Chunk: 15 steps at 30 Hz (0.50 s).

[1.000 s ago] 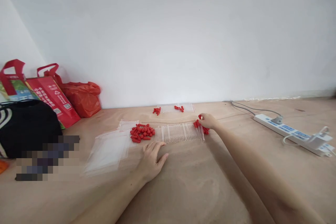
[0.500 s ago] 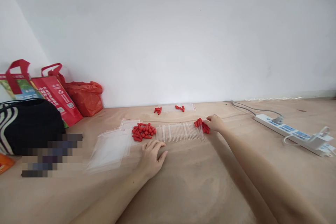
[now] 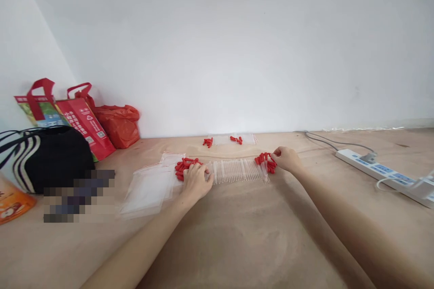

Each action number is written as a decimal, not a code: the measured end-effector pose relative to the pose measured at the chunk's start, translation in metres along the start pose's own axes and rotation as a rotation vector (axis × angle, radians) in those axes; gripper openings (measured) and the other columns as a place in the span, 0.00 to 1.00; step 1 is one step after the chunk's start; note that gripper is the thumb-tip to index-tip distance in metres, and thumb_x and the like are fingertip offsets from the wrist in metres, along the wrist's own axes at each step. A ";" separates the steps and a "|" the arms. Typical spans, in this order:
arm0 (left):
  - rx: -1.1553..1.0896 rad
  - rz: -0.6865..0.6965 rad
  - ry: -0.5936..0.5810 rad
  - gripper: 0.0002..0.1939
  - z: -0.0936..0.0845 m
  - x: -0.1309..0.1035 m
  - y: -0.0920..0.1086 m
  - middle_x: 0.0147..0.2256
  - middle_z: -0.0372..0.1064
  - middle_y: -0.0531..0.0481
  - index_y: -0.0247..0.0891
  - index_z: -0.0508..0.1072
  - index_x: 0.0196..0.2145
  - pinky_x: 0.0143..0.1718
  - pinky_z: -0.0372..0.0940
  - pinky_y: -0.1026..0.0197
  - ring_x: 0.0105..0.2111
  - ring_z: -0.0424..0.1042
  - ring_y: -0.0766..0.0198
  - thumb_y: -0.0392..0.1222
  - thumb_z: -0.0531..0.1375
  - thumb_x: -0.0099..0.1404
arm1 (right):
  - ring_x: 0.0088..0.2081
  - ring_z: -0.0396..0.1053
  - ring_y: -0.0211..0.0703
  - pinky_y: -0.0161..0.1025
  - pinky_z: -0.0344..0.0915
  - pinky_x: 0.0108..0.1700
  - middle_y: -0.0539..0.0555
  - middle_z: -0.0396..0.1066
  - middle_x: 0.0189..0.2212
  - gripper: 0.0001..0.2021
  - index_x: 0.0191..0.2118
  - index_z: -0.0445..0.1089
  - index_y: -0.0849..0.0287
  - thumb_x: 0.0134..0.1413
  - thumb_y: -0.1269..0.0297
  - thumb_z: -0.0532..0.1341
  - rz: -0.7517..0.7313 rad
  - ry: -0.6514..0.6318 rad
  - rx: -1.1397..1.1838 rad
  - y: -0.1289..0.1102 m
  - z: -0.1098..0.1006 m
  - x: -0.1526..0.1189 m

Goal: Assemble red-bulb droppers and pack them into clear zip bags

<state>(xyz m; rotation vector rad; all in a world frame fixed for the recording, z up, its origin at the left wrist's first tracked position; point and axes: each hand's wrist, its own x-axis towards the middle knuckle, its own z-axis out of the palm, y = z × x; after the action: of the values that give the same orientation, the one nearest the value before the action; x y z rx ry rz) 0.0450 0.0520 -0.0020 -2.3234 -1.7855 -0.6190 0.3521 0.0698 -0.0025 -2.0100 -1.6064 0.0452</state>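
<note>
A row of slim clear tubes (image 3: 235, 170) lies side by side in the middle of the table. At its left end is a pile of red rubber bulbs (image 3: 183, 167), partly covered by my left hand (image 3: 196, 180). The fingers of that hand are bent over the pile's edge, the thumb apart from them beside the nearest tubes; nothing shows between them. To the right of the row, more red bulbs (image 3: 266, 161) form a bunch, several of them on tube ends. My right hand (image 3: 286, 159) pinches a red bulb at this bunch's right side.
Clear zip bags (image 3: 149, 189) lie in a stack at left. Farther back is another bag (image 3: 222, 139) with red bulbs on it. A black bag (image 3: 61, 158), red shopping bags (image 3: 86, 124) and an orange packet (image 3: 15, 201) stand left. A power strip (image 3: 383, 171) with cords lies right.
My left hand has moved forward onto the left pile of bulbs and the row's end. My right hand stays at the right bunch. The view has shifted slightly left.
</note>
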 end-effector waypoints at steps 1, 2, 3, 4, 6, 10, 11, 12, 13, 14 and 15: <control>0.019 -0.003 -0.008 0.09 0.001 0.006 0.003 0.32 0.68 0.45 0.37 0.69 0.26 0.38 0.54 0.52 0.38 0.64 0.52 0.45 0.54 0.57 | 0.31 0.67 0.42 0.34 0.58 0.30 0.56 0.71 0.28 0.07 0.28 0.69 0.61 0.45 0.65 0.56 -0.010 0.004 0.023 -0.004 -0.002 -0.007; 0.038 -0.009 -0.018 0.10 0.003 0.012 0.005 0.32 0.68 0.44 0.37 0.70 0.26 0.38 0.54 0.51 0.38 0.64 0.51 0.46 0.54 0.56 | 0.30 0.67 0.40 0.33 0.58 0.30 0.55 0.71 0.28 0.08 0.29 0.69 0.61 0.46 0.64 0.55 -0.035 0.005 0.060 -0.008 -0.003 -0.017; 0.057 -0.017 -0.028 0.11 0.006 0.017 0.008 0.32 0.69 0.43 0.37 0.70 0.25 0.39 0.54 0.50 0.38 0.64 0.50 0.46 0.53 0.56 | 0.29 0.67 0.39 0.33 0.58 0.30 0.53 0.71 0.28 0.08 0.31 0.68 0.60 0.47 0.63 0.55 -0.069 -0.002 0.100 -0.013 -0.003 -0.028; 0.075 -0.027 -0.039 0.13 0.008 0.022 0.010 0.32 0.69 0.42 0.37 0.71 0.24 0.39 0.53 0.49 0.39 0.64 0.48 0.47 0.53 0.56 | 0.28 0.66 0.38 0.33 0.59 0.29 0.53 0.71 0.28 0.08 0.32 0.68 0.60 0.47 0.63 0.55 -0.147 -0.012 0.202 -0.018 -0.002 -0.041; 0.107 -0.050 -0.061 0.14 0.013 0.030 0.013 0.32 0.70 0.40 0.36 0.72 0.23 0.39 0.53 0.47 0.39 0.64 0.46 0.47 0.52 0.56 | 0.25 0.64 0.38 0.34 0.58 0.28 0.52 0.70 0.26 0.07 0.32 0.67 0.60 0.48 0.64 0.54 -0.292 -0.038 0.335 -0.029 0.003 -0.067; 0.148 -0.089 -0.118 0.15 0.018 0.040 0.016 0.32 0.71 0.36 0.34 0.74 0.23 0.39 0.53 0.47 0.38 0.65 0.45 0.47 0.53 0.55 | 0.26 0.62 0.39 0.35 0.58 0.29 0.51 0.69 0.25 0.06 0.30 0.67 0.58 0.48 0.66 0.54 -0.437 -0.087 0.396 -0.042 0.013 -0.103; 0.154 -0.096 -0.131 0.14 0.019 0.041 0.017 0.32 0.71 0.36 0.34 0.74 0.24 0.39 0.53 0.47 0.38 0.66 0.45 0.46 0.53 0.55 | 0.27 0.62 0.39 0.36 0.58 0.29 0.51 0.68 0.25 0.06 0.31 0.67 0.58 0.48 0.66 0.54 -0.463 -0.099 0.399 -0.044 0.015 -0.107; 0.159 -0.101 -0.144 0.14 0.019 0.042 0.018 0.32 0.72 0.36 0.34 0.74 0.25 0.40 0.53 0.47 0.39 0.66 0.45 0.46 0.53 0.55 | 0.28 0.62 0.40 0.37 0.58 0.30 0.52 0.68 0.26 0.06 0.31 0.68 0.57 0.48 0.67 0.54 -0.493 -0.112 0.400 -0.044 0.016 -0.109; 0.163 -0.105 -0.155 0.14 0.018 0.042 0.019 0.33 0.72 0.37 0.34 0.75 0.26 0.40 0.52 0.48 0.39 0.66 0.46 0.45 0.53 0.55 | 0.29 0.62 0.40 0.37 0.58 0.31 0.52 0.68 0.27 0.06 0.32 0.68 0.57 0.48 0.68 0.55 -0.522 -0.125 0.400 -0.044 0.017 -0.109; 0.166 -0.109 -0.165 0.13 0.018 0.042 0.021 0.33 0.72 0.37 0.34 0.75 0.26 0.41 0.52 0.48 0.39 0.66 0.46 0.44 0.53 0.55 | 0.30 0.62 0.41 0.38 0.58 0.32 0.52 0.68 0.27 0.06 0.32 0.68 0.57 0.47 0.69 0.55 -0.547 -0.138 0.398 -0.044 0.017 -0.109; 0.168 -0.113 -0.174 0.13 0.018 0.043 0.022 0.33 0.72 0.37 0.34 0.75 0.27 0.41 0.52 0.48 0.39 0.67 0.47 0.43 0.53 0.55 | 0.30 0.62 0.41 0.39 0.58 0.33 0.52 0.68 0.27 0.06 0.32 0.68 0.57 0.46 0.70 0.55 -0.564 -0.148 0.396 -0.043 0.018 -0.108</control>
<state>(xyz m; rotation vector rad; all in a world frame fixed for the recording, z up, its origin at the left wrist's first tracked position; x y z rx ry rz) 0.0791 0.0900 0.0020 -2.2367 -1.9705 -0.2747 0.2766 -0.0155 -0.0321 -1.2382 -2.0180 0.2801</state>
